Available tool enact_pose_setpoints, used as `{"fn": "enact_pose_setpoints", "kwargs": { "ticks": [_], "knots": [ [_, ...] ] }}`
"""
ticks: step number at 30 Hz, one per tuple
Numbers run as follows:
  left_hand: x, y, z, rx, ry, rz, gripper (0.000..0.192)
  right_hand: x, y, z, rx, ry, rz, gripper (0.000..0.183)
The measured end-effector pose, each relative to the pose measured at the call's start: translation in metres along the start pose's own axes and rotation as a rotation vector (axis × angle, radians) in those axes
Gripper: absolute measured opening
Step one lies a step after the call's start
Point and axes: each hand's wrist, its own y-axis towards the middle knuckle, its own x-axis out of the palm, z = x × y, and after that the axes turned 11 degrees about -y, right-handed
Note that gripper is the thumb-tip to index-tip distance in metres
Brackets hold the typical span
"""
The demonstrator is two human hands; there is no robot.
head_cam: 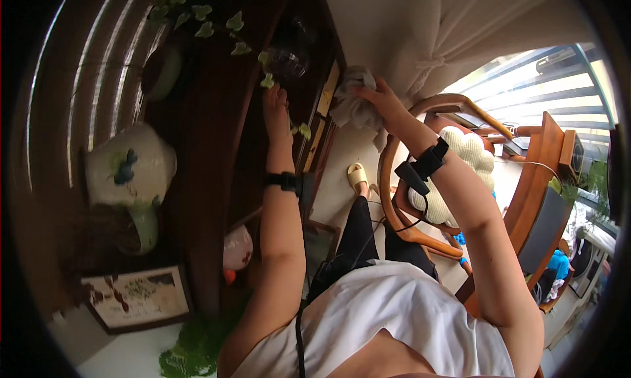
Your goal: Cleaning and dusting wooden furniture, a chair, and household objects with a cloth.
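Observation:
In my right hand [387, 102] is a crumpled light grey cloth [356, 104], held beside the edge of a dark wooden cabinet [241, 146]. My left hand [277, 111] reaches into a shadowed shelf of this cabinet, its fingers partly curled. Just beyond those fingertips stands a clear glass vessel [288, 62]; whether they touch it is too dark to tell. A trailing ivy stem with variegated leaves [266, 77] hangs by my left hand, and more of its leaves [303, 130] show beside the wrist.
A painted ceramic vase [133, 166] and a framed picture [138, 299] stand at the left. Below my left forearm is a pinkish ceramic piece [238, 247]. A wooden armchair [389, 191] with a cream cushion [466, 156] sits close at my right, before a wooden desk [532, 191]. A curtain [394, 28] hangs ahead.

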Motion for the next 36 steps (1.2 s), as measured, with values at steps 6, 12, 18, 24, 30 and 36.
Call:
{"fn": "enact_pose_setpoints", "kwargs": {
  "ticks": [6,12,18,24,30,36],
  "knots": [
    [0.031,0.083,-0.005,-0.069,-0.277,-0.024,0.065,-0.008,0.057,-0.004,-0.071,-0.297,-0.122,0.073],
    [0.02,0.118,-0.019,-0.064,-0.274,-0.049,0.06,-0.001,0.115,-0.015,0.085,-0.623,0.012,0.075],
    [-0.049,0.109,-0.042,0.126,-0.193,-0.085,0.047,-0.011,0.169,0.036,-0.122,-0.682,-0.009,0.058],
    [-0.038,0.001,-0.014,0.165,-0.175,0.278,0.038,0.028,0.187,0.031,-0.48,-1.005,-0.127,0.066],
    [-0.06,-0.088,-0.003,0.189,-0.043,0.314,0.04,0.081,0.191,0.1,-0.623,-1.762,0.033,0.069],
    [-0.069,-0.14,0.014,0.13,0.046,0.331,0.037,0.134,0.137,0.139,-0.955,-1.626,-0.748,0.066]
  ]
}}
